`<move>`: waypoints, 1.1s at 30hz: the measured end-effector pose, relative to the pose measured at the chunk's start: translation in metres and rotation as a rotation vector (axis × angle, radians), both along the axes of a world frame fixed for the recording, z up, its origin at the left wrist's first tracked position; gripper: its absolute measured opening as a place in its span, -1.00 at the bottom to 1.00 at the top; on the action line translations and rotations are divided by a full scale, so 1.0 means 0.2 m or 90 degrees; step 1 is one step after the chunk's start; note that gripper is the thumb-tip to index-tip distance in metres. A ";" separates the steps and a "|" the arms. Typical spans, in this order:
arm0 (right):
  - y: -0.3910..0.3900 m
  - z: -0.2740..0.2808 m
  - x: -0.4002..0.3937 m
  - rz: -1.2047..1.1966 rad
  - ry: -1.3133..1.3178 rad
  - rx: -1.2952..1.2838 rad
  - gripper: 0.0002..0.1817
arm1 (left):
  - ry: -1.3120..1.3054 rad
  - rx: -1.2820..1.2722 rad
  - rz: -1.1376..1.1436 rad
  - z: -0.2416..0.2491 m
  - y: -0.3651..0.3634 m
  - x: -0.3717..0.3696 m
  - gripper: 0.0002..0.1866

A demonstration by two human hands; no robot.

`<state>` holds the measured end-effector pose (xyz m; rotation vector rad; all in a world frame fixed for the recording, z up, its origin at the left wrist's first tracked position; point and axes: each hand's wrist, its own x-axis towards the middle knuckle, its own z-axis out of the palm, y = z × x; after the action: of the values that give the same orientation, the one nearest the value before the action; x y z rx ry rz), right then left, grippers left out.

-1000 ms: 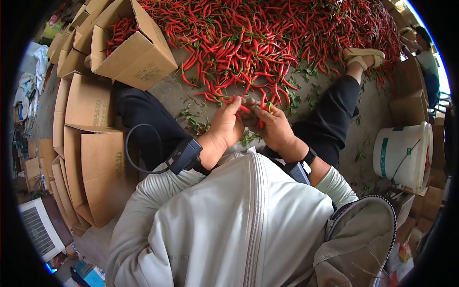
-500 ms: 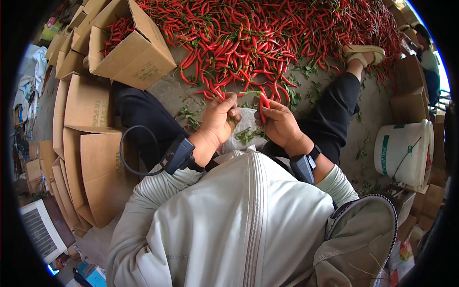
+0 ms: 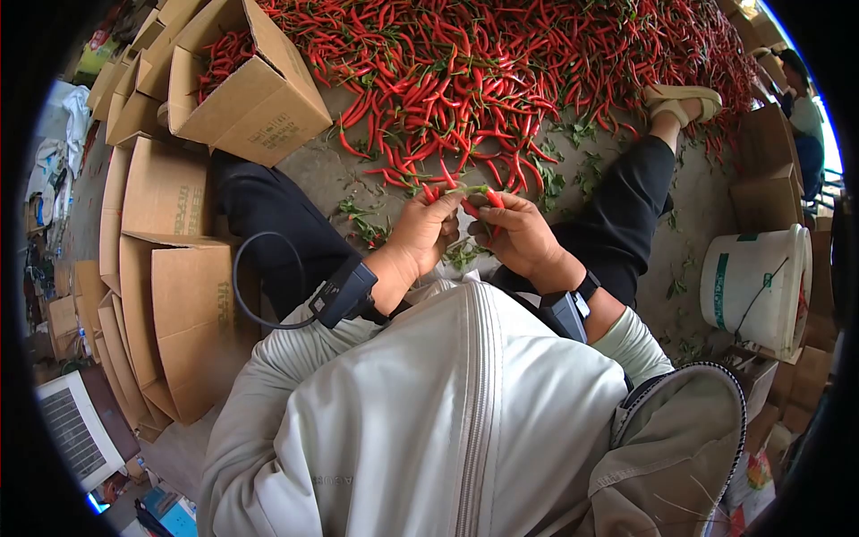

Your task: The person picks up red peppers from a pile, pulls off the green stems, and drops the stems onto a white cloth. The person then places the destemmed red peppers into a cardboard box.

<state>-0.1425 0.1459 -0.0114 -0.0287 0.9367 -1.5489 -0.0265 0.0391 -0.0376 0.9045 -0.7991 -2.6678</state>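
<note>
My left hand (image 3: 424, 231) is closed around red chillies, whose tips stick up past the thumb. Close beside it on the right, my right hand (image 3: 519, 234) pinches a red chilli (image 3: 494, 199) with a green stem. Both hands meet at the green stems, low over the floor between my legs. Just beyond them lies a large heap of red chillies (image 3: 465, 80) mixed with green leaves. Loose green leaves (image 3: 461, 254) lie below the hands on a pale sheet, mostly hidden by them.
An open cardboard box (image 3: 259, 107) with chillies stands at the upper left, above more boxes (image 3: 192, 313). At the right is a white bucket (image 3: 750, 285). Another person (image 3: 805, 125) sits at the far upper right. Leaf scraps (image 3: 583, 174) lie on the floor.
My hands have come closer together. My left hand has shifted slightly right, and the chilli in my right hand has tilted and sits lower between the fingers.
</note>
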 end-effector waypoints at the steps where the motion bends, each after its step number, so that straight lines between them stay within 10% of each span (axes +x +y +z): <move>1: 0.00 -0.02 0.00 -0.011 0.025 0.011 -0.83 | -0.001 0.014 0.023 0.00 -0.01 0.00 -0.92; 15: 0.02 -0.09 -0.03 -0.018 0.088 0.041 -0.88 | -0.016 -0.065 0.105 0.03 -0.03 -0.01 -0.81; 17: 0.04 -0.15 -0.06 -0.024 0.367 0.002 -0.86 | 0.016 -0.073 0.109 0.00 -0.05 0.01 -0.78; 20: 0.03 -0.10 -0.07 -0.142 0.122 0.064 -0.87 | 0.014 -0.070 0.118 0.00 -0.05 0.01 -0.78; 33: 0.04 -0.07 -0.15 0.024 0.347 0.056 -0.79 | 0.019 -0.022 0.129 -0.01 -0.09 0.02 -0.75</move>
<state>-0.1730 0.1542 -0.0248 -0.4207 1.4211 -1.4885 -0.0227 0.0213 -0.0406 0.8838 -0.7047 -2.4789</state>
